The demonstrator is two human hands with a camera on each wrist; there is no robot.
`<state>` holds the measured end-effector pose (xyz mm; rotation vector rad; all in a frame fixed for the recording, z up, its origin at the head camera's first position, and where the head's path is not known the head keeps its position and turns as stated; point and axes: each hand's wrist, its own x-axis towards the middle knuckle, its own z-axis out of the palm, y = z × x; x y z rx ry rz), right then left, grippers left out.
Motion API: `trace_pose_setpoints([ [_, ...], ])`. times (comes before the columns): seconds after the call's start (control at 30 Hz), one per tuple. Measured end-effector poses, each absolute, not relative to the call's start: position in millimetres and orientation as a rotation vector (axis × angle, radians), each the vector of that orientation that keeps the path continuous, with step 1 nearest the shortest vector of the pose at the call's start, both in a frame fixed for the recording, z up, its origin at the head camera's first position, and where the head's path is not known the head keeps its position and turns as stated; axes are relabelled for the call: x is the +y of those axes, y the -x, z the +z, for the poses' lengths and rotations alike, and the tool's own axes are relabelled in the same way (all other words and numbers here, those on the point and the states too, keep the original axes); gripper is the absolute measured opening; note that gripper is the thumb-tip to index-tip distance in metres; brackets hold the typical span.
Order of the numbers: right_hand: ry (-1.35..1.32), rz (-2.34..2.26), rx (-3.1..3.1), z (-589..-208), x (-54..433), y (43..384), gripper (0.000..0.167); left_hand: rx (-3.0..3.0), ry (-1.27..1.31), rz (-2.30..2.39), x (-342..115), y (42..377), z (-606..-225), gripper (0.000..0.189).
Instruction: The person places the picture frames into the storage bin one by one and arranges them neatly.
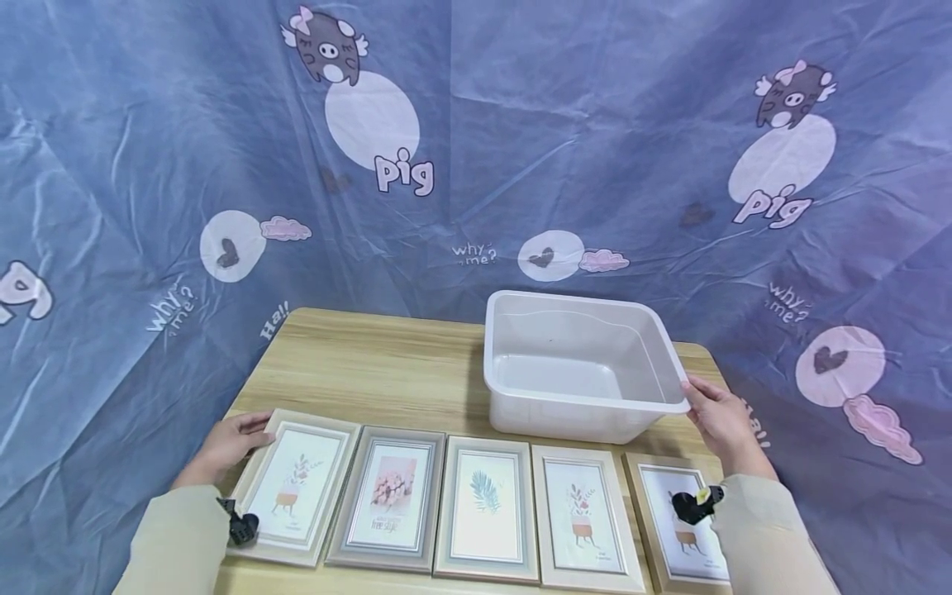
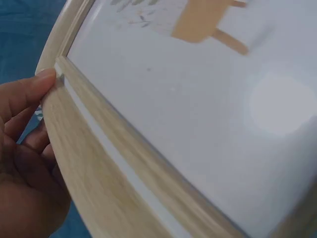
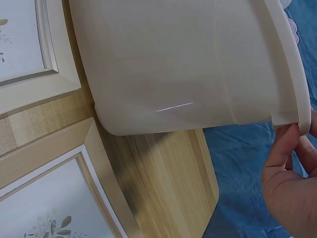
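At the left end of a row of picture frames, my left hand (image 1: pixel 226 446) grips the upper left edge of a light wood picture frame (image 1: pixel 255 471). The left wrist view shows the thumb on this frame's border (image 2: pixel 94 158), with the fingers curled at its outer edge and partly hidden behind it. That frame is slightly tilted and holds a print of a plant in an orange-and-white pot on legs. My right hand (image 1: pixel 720 417) pinches the rim of a whitish plastic tub (image 1: pixel 573 417) at its front right corner. In the right wrist view, thumb and fingers (image 3: pixel 285 148) clasp that rim.
More picture frames lie side by side along the near edge: a grey one with pink flowers (image 1: pixel 394 487), one with a blue leaf (image 1: pixel 487 496), and two with potted plants (image 1: pixel 583 504). Wooden table (image 1: pixel 372 355) shows behind them. A blue printed cloth (image 1: pixel 521 165) hangs around.
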<state>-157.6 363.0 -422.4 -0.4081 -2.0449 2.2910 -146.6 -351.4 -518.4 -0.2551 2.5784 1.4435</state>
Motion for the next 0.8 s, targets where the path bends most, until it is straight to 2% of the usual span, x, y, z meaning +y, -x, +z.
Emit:
trace_pose_setpoints([
  [0.2, 0.400, 2.300, -2.041, -422, 363, 157, 0.021, 2.518, 0.179, 1.484, -355, 150, -503, 0.063],
  [0.8, 0.396, 2.261, -2.087, -422, 363, 156, 0.020, 2.442, 0.116, 1.615, -356, 161, -469, 0.062],
])
